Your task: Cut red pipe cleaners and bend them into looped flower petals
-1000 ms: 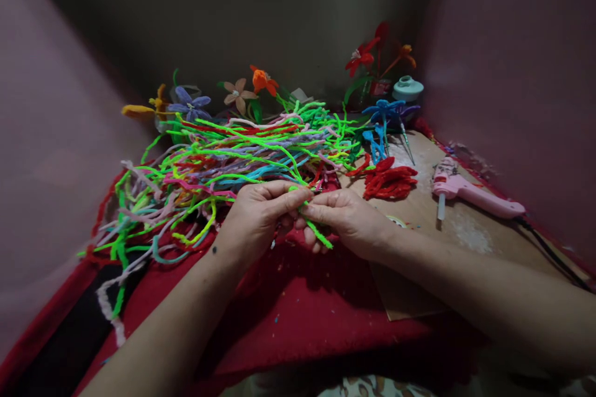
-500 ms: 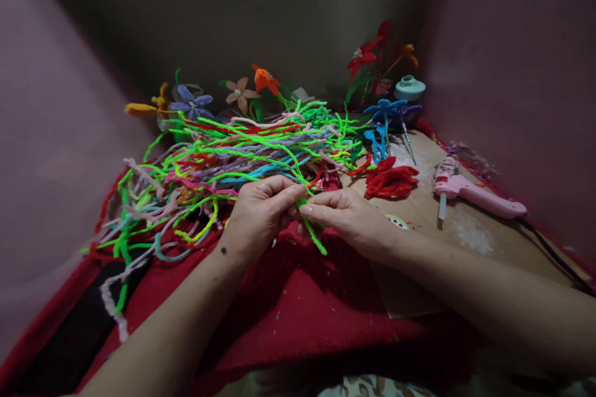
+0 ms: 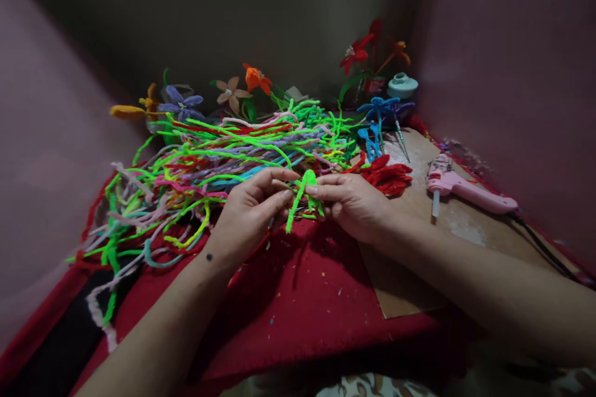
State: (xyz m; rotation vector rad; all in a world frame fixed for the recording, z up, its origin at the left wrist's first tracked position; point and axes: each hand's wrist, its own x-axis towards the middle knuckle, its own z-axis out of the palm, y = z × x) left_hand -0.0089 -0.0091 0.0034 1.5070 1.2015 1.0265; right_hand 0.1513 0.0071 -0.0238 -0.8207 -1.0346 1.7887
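A bright green pipe cleaner [image 3: 310, 178], bent into a narrow loop with its ends hanging down, is between my hands. My right hand [image 3: 356, 201] pinches its right side between thumb and fingers. Curled at the left side is my left hand [image 3: 261, 198], with thumb and fingertips at the green strand; its grip looks loose. Below the left fingers a thin red curved thing [image 3: 256, 252] shows, its kind unclear. Just behind both hands lies a large heap of coloured pipe cleaners [image 3: 233, 149].
Red pipe-cleaner petals [image 3: 388, 175] and a pink glue gun [image 3: 470, 192] lie on brown cardboard [image 3: 405, 288] at the right. Blue pipe-cleaner flowers [image 3: 382, 108] are behind them. More flowers, including an orange one [image 3: 256, 77], stand at the back. Red cloth [image 3: 298, 310] covers the table.
The green pipe cleaner, held earlier with one end pointing down right, is now bent over with an end hanging down left. My left fingers have loosened and drawn slightly left.
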